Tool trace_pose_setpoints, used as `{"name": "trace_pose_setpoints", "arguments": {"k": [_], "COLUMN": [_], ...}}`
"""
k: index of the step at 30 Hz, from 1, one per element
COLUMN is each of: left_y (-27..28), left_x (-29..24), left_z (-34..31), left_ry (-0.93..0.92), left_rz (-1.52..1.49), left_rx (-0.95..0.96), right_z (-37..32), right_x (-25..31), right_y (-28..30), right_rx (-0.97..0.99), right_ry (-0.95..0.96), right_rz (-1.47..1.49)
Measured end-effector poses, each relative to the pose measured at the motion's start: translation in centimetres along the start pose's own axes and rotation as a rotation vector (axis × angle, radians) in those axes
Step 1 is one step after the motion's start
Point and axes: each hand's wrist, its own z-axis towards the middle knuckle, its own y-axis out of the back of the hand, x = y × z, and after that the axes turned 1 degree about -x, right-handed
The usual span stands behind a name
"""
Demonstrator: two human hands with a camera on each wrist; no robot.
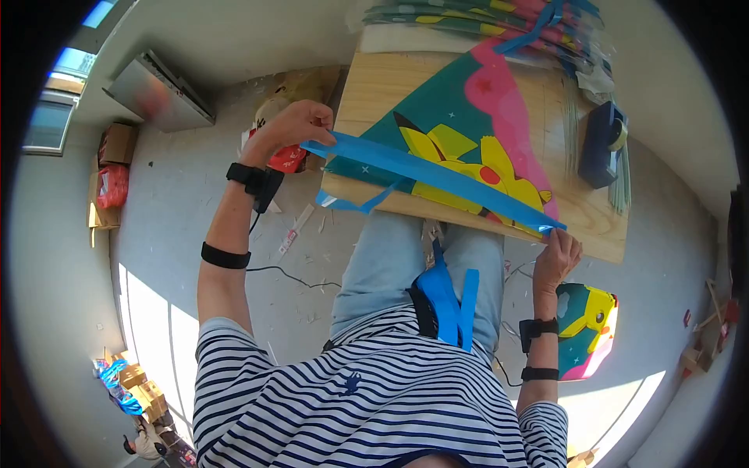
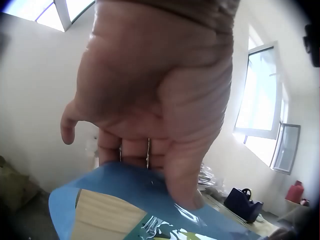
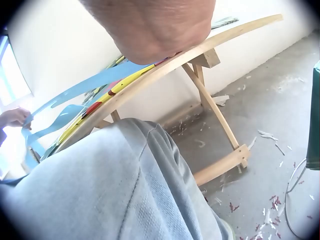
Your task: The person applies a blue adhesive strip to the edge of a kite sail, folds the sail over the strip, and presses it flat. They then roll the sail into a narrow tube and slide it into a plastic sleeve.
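A long blue ribbon (image 1: 437, 173) stretches across a triangular printed sheet (image 1: 437, 97) with a yellow cartoon figure, teal ground and pink edge. The sheet lies on a wooden tabletop (image 1: 374, 90). At the ribbon's far-left part, my left hand (image 1: 295, 129) pinches it between thumb and fingers; the left wrist view shows the blue film (image 2: 150, 185) under the thumb. My right hand (image 1: 558, 256) pinches the opposite end at the sheet's lower right corner, its fingertips mostly hidden in the right wrist view. A loose tail of ribbon (image 1: 351, 205) curls past the table's near edge.
A dark blue tape dispenser (image 1: 599, 148) and thin pale sticks (image 1: 621, 183) lie on the right side. Several printed sheets (image 1: 468, 14) are stacked at the back. More blue ribbon (image 1: 446, 304) hangs at my waist. Another printed piece (image 1: 587, 331) is low on the right.
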Motion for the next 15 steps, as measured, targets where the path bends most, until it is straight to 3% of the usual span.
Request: {"name": "trace_pose_setpoints", "arguments": {"k": [6, 9, 15], "left_y": [-1.7, -1.0, -6.5], "left_x": [1.0, -0.4, -0.1], "left_z": [-1.5, -4.6, -10.7], "left_ry": [0.007, 0.083, 0.153], "left_rz": [0.091, -0.147, -0.344], "left_rx": [0.03, 0.019, 0.46], "right_z": [0.1, 0.2, -0.1], "right_x": [0.0, -0.1, -0.3], "right_y": [0.1, -0.3, -0.2], "right_rx": [-0.026, -0.033, -0.025], "right_ry": [0.029, 0.025, 0.021], "right_rz": [0.012, 0.014, 0.001]}}
